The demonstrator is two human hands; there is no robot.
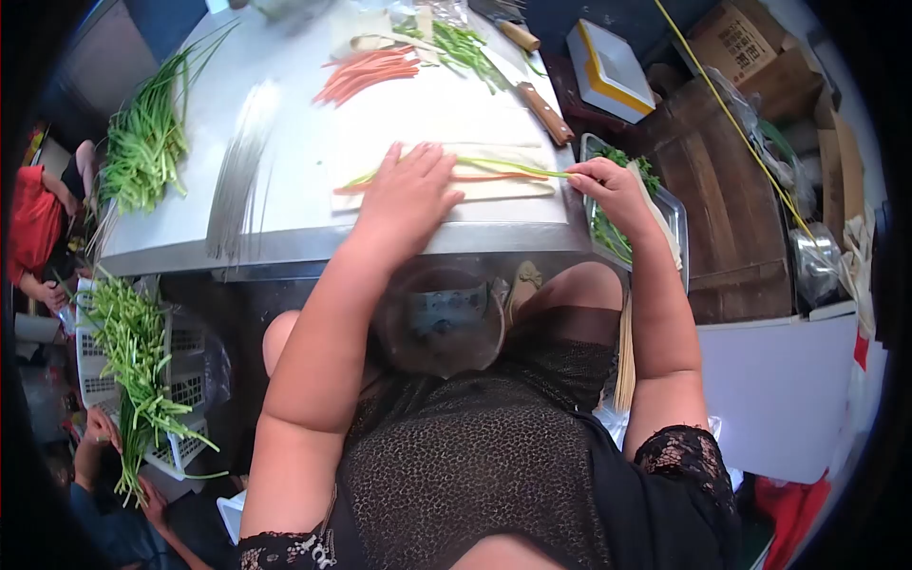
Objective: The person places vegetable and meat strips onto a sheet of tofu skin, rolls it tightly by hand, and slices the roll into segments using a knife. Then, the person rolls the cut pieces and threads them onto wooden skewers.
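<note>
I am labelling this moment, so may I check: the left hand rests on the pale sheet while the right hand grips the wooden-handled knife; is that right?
Not quite: the head view shows the right hand pinching the end of a green stalk; the knife lies on the table. The left hand does rest on the pale sheet.

black lace-edged short sleeves [686, 458] and a brown-black speckled top [475, 475].

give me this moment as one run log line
left hand: flat on pale sheet | right hand: pinching green strip at its end | orange strip: on sheet
</note>
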